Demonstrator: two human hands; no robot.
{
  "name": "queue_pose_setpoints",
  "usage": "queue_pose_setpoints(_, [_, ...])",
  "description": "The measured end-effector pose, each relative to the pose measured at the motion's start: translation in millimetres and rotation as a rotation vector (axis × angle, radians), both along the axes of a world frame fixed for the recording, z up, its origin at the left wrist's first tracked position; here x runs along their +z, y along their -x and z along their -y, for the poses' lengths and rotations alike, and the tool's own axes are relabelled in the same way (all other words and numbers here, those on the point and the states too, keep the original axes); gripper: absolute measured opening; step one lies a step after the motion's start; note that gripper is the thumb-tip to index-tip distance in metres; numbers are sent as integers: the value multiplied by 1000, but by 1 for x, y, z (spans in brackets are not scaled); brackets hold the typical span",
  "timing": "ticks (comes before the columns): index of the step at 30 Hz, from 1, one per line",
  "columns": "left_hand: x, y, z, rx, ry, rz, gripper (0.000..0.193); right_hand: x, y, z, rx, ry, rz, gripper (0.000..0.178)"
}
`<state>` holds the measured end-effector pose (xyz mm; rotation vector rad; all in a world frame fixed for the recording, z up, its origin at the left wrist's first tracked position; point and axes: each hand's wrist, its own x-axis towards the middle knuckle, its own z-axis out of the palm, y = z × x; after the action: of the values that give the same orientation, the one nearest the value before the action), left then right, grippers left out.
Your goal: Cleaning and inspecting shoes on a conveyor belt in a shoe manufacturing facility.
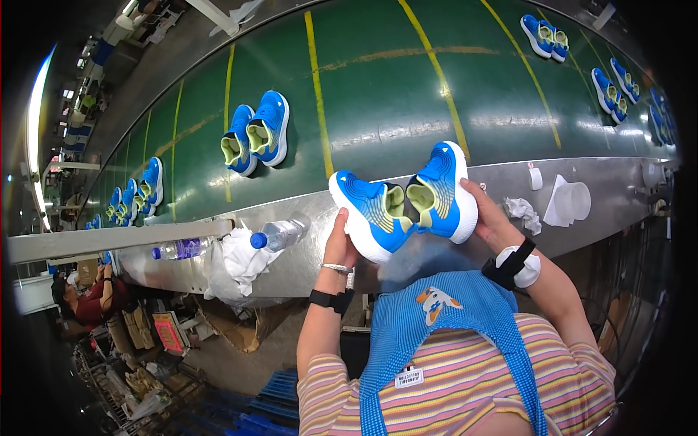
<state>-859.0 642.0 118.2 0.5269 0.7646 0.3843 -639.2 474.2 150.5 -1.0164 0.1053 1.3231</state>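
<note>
I hold a pair of blue sneakers with white soles and pale green linings in front of me, above the metal ledge (465, 182) of the conveyor. My left hand (339, 243) grips the left sneaker (367, 211) from underneath at its sole. My right hand (491, 214) holds the right sneaker (443, 190) by its sole and heel. The two shoes touch at their openings, toes pointing outward.
A green conveyor belt (385, 80) with yellow lines carries more blue sneaker pairs (256, 133), (545, 35), (615, 86). On the ledge lie two plastic bottles (280, 234), (178, 249), a white cloth (243, 260), crumpled paper (522, 211) and a white cup (571, 202). Another person (91, 294) sits lower left.
</note>
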Motion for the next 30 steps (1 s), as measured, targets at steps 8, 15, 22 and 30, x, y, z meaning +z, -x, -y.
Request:
queue_pose_setpoints(8, [17, -10, 2, 37, 137, 127, 49, 9, 9, -9, -106, -128, -183, 49])
queue_pose_setpoints(15, [36, 1, 11, 118, -482, -291, 60, 11, 15, 4, -25, -52, 232, 56])
queue_pose_setpoints(22, [12, -12, 47, -442, -1367, -1021, 96, -15, 47, 12, 386, 425, 1524, 79])
queue_pose_setpoints(30, [-21, 14, 30, -272, -1027, -641, 46, -21, 38, 19, 238, 165, 803, 50])
